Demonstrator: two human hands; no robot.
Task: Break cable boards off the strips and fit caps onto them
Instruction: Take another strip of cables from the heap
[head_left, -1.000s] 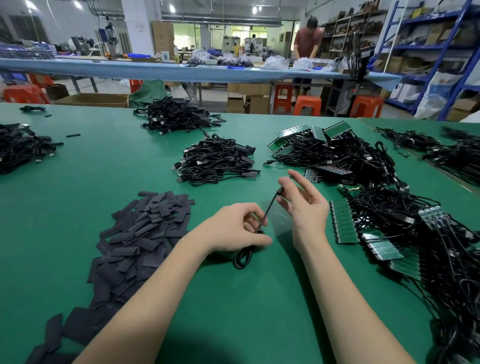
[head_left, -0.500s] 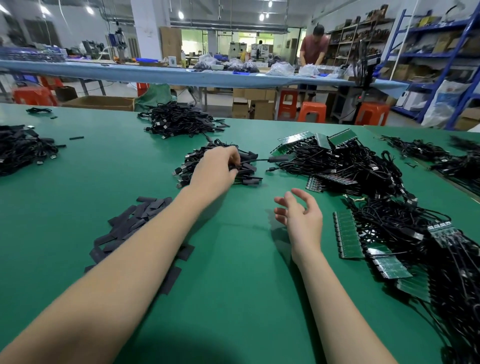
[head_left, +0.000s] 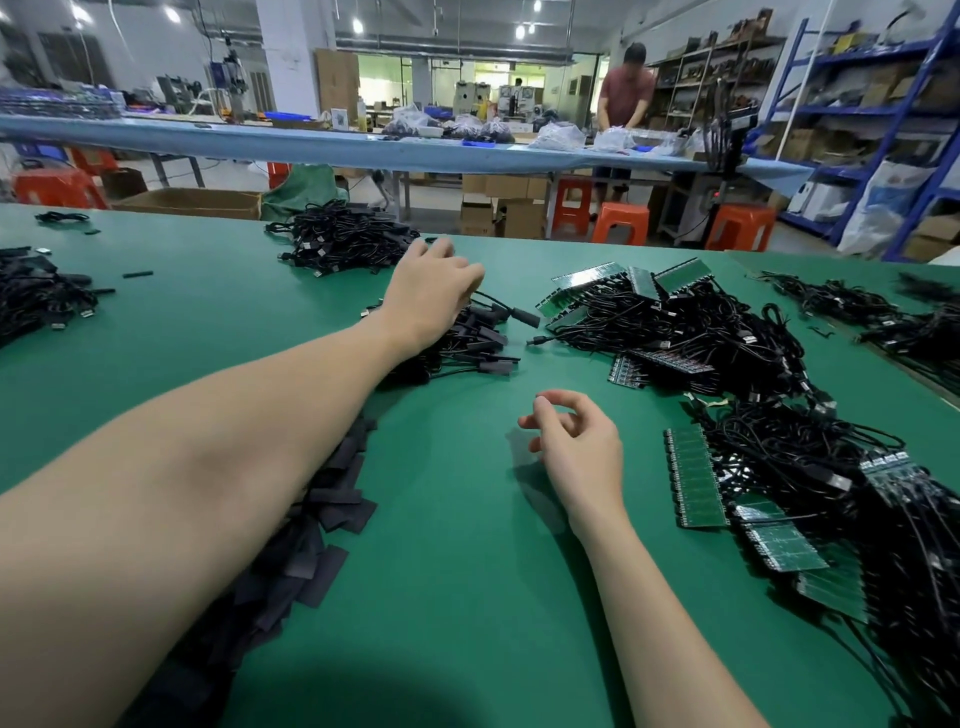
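My left hand (head_left: 431, 293) is stretched far forward over the pile of capped cables (head_left: 480, 340) in the middle of the green table (head_left: 447, 571), fingers spread and holding nothing. My right hand (head_left: 576, 452) hovers low over bare table, fingers loosely curled and empty. Green board strips (head_left: 696, 483) with black cables attached lie just right of it. A heap of flat black caps (head_left: 311, 525) lies under my left forearm, partly hidden.
More cable piles lie at the far middle (head_left: 337, 239), far left (head_left: 36, 293) and far right (head_left: 852, 306). A big tangle of strips and cables (head_left: 675, 317) fills the right side. Behind the table a person (head_left: 626, 98) works at a long bench.
My left hand carried the finished cable forward, dropped it on the middle pile and now opens above it. My right hand let go of the cable and stayed low, fingers curling.
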